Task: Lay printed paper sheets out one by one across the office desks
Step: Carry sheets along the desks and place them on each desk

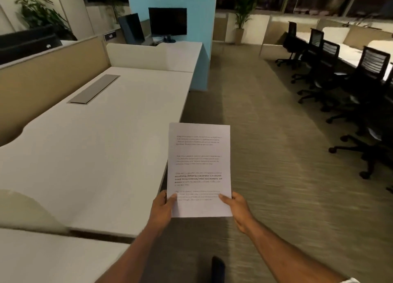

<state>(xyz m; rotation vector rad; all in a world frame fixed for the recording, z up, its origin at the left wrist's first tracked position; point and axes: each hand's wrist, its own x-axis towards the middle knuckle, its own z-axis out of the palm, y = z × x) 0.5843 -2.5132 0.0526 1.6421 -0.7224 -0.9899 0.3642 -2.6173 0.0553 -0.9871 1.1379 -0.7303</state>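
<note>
A white printed paper sheet (200, 168) with several blocks of text is held upright over the aisle carpet, just past the right edge of the long white desk (102, 146). My left hand (161, 210) pinches its lower left corner, thumb on the front. My right hand (236, 208) grips its lower right corner the same way. Whether more sheets lie behind the front one cannot be told. No sheets lie on the desk surfaces I can see.
A grey cable flap (94, 89) sits in the desk near the beige partition (42, 85). Beyond stand a second desk (178, 55), two dark monitors (168, 23) and a blue column (197, 17). Black office chairs (348, 87) line the aisle's right side.
</note>
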